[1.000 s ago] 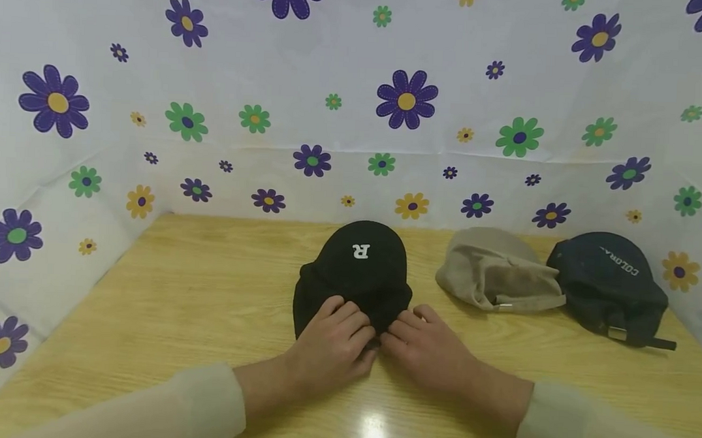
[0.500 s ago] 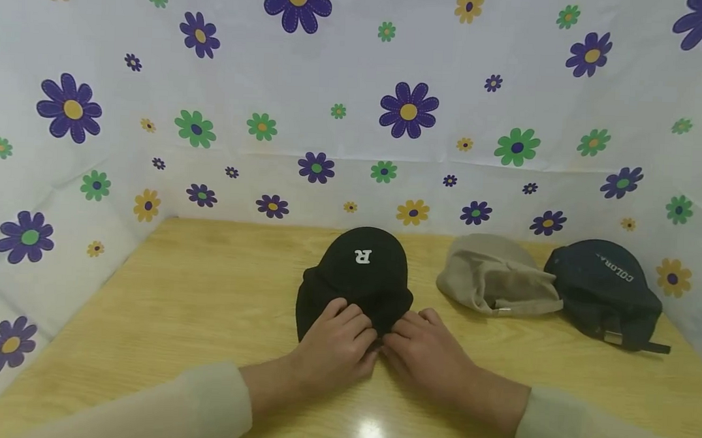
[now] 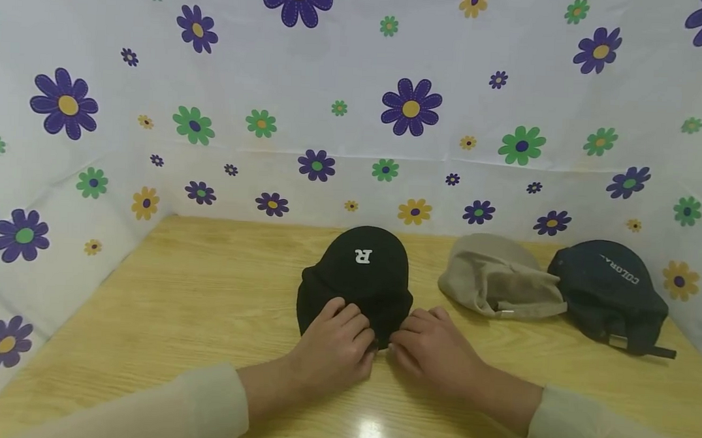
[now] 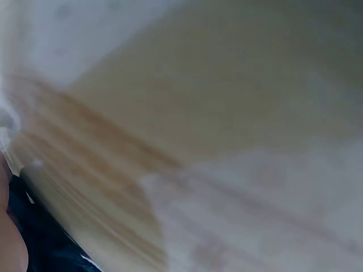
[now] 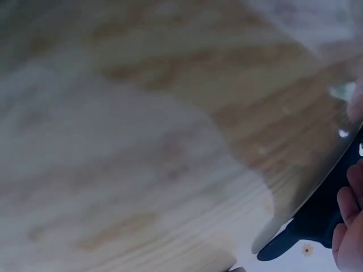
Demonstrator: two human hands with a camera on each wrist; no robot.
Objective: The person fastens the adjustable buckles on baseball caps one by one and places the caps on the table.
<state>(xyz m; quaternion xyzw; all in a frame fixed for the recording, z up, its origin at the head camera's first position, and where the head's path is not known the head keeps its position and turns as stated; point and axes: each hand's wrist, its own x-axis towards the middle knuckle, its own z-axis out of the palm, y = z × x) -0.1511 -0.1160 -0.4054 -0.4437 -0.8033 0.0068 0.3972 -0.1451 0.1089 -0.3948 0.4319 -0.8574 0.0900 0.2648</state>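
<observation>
A black cap (image 3: 378,279) with a white letter sits in the middle of the wooden table, its letter upside down in the head view. My left hand (image 3: 335,339) holds the cap's near edge, fingers curled over it. On the other side my right hand (image 3: 442,350) pinches that same near edge, a small gap between the hands. What lies under the fingertips is hidden. Dark cap fabric (image 4: 42,226) shows beside the hand in the left wrist view. In the right wrist view, curled fingers (image 5: 351,209) lie against the dark cap (image 5: 320,218).
A beige cap (image 3: 491,251) lies to the right, opening toward me. Touching it is a dark navy cap (image 3: 607,289) with white lettering and a loose strap end. Behind the wooden table (image 3: 219,272) hangs a white flower-print cloth (image 3: 334,55).
My right hand has shifted a little to the right, widening the gap to the left hand. The left hand and the black cap stay nearly in place; the head view has moved slightly.
</observation>
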